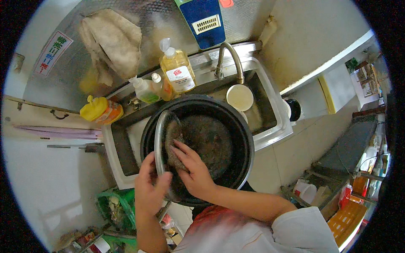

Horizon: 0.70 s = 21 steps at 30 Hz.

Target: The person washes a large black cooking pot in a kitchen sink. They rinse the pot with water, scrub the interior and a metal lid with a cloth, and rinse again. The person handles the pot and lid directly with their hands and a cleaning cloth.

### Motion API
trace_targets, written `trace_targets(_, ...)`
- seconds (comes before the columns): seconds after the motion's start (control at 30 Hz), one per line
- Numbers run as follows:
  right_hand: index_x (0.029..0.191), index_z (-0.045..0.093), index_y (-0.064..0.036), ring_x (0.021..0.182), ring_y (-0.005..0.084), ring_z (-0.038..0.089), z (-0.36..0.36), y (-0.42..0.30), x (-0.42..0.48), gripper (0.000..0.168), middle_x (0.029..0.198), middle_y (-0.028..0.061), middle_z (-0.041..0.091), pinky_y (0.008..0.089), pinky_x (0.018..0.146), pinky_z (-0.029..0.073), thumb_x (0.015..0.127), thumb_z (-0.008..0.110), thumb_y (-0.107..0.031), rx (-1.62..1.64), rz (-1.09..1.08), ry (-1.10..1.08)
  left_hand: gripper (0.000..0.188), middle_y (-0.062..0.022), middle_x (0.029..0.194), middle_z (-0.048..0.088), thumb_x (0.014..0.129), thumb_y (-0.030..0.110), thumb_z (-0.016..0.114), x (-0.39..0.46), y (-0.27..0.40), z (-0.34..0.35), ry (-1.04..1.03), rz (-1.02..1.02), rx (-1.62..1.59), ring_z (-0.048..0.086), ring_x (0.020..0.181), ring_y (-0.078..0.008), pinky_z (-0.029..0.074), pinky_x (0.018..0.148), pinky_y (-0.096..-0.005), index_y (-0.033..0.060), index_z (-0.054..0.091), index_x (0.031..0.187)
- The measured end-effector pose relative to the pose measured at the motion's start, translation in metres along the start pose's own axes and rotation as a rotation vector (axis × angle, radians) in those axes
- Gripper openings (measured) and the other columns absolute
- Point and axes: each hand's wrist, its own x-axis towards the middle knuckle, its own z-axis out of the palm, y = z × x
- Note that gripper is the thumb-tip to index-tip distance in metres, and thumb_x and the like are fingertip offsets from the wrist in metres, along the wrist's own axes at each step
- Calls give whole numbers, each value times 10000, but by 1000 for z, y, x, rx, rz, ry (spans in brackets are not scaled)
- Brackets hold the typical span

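A large round black basin (pixel 208 145) rests across the double steel sink (pixel 278 110). In its left part stands a round lid with a shiny metal rim (pixel 159 139), tilted up almost on edge. My left hand (pixel 151 183) grips the lid's lower left rim, fingers behind it and thumb at the front. A grey-brown scrubbing cloth or pad (pixel 173 150) lies against the lid's inner face, and my right hand (pixel 193 172) presses it there with the fingers spread. The lower part of the lid is partly hidden by my hands.
A curved faucet (pixel 231 53) hangs over the right bowl, where a pale round bowl (pixel 239 97) sits. Behind the basin stand a large yellow soap bottle (pixel 178 71) and smaller bottles (pixel 147 90). A yellow-lidded tub (pixel 101 110) is at the left; a cloth (pixel 114 41) hangs on the wall.
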Motion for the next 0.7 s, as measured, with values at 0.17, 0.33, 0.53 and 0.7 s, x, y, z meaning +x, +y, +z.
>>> trace_targets(0.17, 1338, 472, -72, 1228, 391, 417, 3, 13, 52, 631, 1408, 168, 414, 414, 1059, 333, 726, 514, 72, -220, -218, 18, 421, -101, 815, 606, 816, 37, 552, 8, 18, 10, 50, 11, 465, 569, 678, -141, 479, 630, -288, -18, 472, 1225)
trace_targets(0.33, 1322, 494, -74, 1209, 392, 434, 13, 101, 66, 594, 1403, 176, 426, 416, 1039, 355, 749, 488, 85, -217, 249, 23, 406, -86, 816, 594, 821, 38, 541, 7, -4, 10, 109, 4, 288, 554, 663, -131, 466, 605, -277, -8, 463, 1217)
trace_targets(0.53, 1359, 448, -66, 1220, 415, 415, 23, 49, 23, 602, 1412, 208, 399, 433, 1056, 330, 771, 498, 53, -118, 119, 47, 379, -98, 830, 602, 830, 39, 530, -1, -11, 19, 141, 141, 446, 572, 677, -152, 480, 641, -296, -17, 459, 1198)
trace_targets(0.7, 1388, 394, -62, 1203, 429, 409, 16, 54, 52, 663, 1416, 216, 376, 454, 1038, 343, 749, 542, 40, -275, 60, 77, 387, -103, 877, 601, 825, 29, 528, -9, -19, 15, 157, 41, 359, 576, 723, -156, 482, 675, -284, -15, 455, 1203)
